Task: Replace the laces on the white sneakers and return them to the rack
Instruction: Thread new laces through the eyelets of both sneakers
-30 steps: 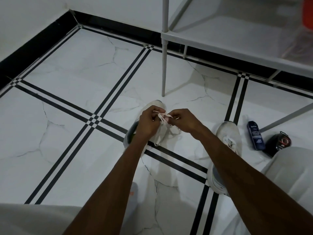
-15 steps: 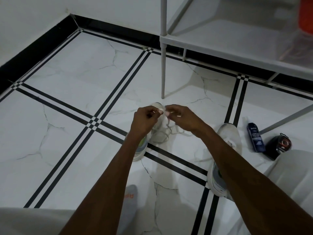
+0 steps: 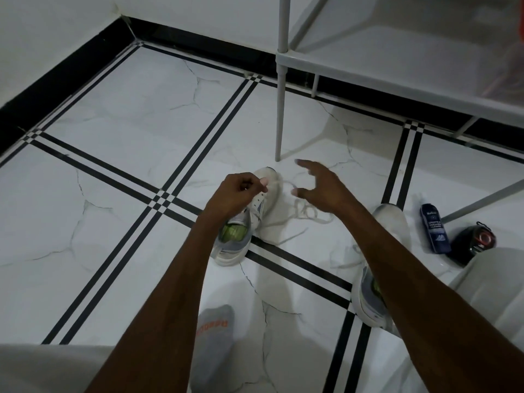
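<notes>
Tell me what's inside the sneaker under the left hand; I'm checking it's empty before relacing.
A green insole shows in the sneaker's heel opening. The left hand and the tongue cover the front, so that part can't be checked.

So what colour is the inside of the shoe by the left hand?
Bright green: the insole shows inside the white sneaker, seen best in the head view.
</notes>
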Motion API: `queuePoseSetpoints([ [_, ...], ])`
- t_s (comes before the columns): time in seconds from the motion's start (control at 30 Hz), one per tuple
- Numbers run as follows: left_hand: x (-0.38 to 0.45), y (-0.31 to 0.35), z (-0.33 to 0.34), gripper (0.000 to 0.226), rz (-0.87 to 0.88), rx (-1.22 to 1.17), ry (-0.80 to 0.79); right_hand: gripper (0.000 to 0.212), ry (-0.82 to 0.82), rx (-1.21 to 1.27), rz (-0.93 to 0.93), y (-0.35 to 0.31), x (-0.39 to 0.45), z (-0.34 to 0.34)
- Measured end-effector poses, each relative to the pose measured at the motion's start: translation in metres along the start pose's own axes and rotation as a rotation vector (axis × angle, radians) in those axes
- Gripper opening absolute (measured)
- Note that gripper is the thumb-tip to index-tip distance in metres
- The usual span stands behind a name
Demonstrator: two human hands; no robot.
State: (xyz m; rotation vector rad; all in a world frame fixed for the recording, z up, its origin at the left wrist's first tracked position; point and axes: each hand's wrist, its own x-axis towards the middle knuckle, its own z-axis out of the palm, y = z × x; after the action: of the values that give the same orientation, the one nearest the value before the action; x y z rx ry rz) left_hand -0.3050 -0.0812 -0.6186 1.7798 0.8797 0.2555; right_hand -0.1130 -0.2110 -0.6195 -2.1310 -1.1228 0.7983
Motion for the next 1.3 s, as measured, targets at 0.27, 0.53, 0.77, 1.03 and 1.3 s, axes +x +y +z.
queuePoseSetpoints([
  [0.27, 0.002, -0.002, -0.006, 0.039, -0.031, -0.048, 0.018, 0.02, 0.08, 0.04, 0.176, 0.005, 0.003, -0.001],
  [0.53, 0.005, 0.002, 0.008, 0.033, 0.009, 0.007, -0.049, 0.059, -0.195, 0.181, -0.056, -0.021, -0.003, 0.015],
  [0.77, 0.005, -0.016, -0.011, 0.033, -0.036, 0.073, 0.073, 0.018, -0.07, 0.343, 0.005, -0.009, -0.001, 0.024],
  [1.03, 0.003, -0.012, 0.01, 0.034, 0.0, 0.038, 0.062, 0.025, -0.116, 0.532, -0.057, -0.028, -0.002, 0.039],
  [1.3, 0.008, -0.056, -0.005, 0.044, -0.189, 0.386, 0.223, 0.01, -0.02, 0.549, 0.107, -0.005, 0.0, 0.042],
])
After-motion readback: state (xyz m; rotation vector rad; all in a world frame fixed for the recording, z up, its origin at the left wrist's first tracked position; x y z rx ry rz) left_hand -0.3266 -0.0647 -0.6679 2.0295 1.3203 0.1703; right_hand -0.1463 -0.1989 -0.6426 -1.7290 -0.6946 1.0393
